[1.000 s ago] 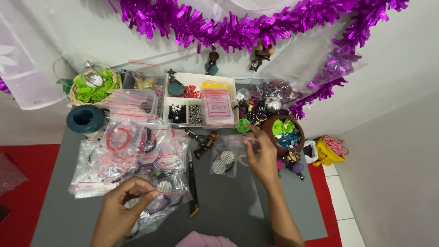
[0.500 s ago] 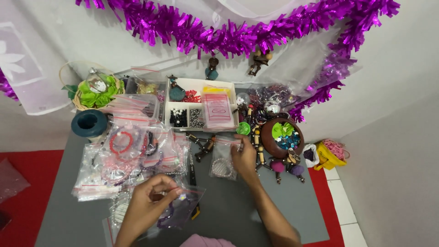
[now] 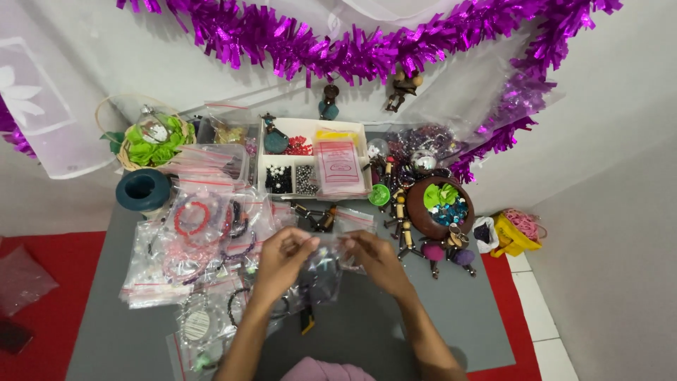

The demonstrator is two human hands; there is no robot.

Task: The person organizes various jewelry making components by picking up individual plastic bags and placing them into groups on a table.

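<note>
A heap of clear bags of bracelets (image 3: pixel 201 240) lies on the grey desk (image 3: pixel 106 331) at the left. Left hand (image 3: pixel 281 257) and right hand (image 3: pixel 377 255) each pinch a top corner of one small clear bag (image 3: pixel 323 271), which hangs just above the desk between them. A brown bowl (image 3: pixel 441 208) of green and blue beads sits to the right.

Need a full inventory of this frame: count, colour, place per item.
small clear zip bag with dark beads: one, held between both hands, centre
pile of clear zip bags of bracelets: many, red-sealed, left of mat
white compartment tray: one, back centre
brown round bowl of green and blue pieces: one, right
dark teal spool: one, back left
wicker basket with green flowers: one, back left
purple tinsel garland: one, on wall
yellow pouch: one, far right
grey mat: one, under everything
left hand: pinching bag
right hand: pinching bag
</note>
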